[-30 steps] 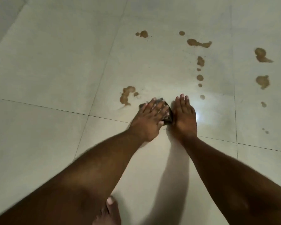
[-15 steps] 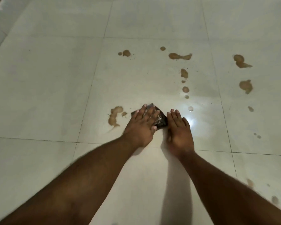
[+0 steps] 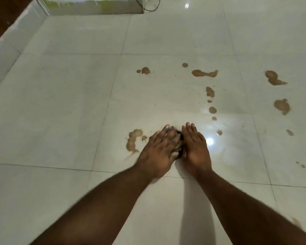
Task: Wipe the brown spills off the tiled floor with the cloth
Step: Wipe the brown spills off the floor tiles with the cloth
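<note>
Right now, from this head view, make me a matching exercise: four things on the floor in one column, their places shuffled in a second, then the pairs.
Things
1. cloth
2. long curved spill
3. cable
4. right hand

Places
A. far edge of the floor, by the wall
B. flat on the tile, just right of the cloth
C. under the left hand
D. just left of the left hand

Pairs: 1-C, 2-D, 3-A, 4-B
</note>
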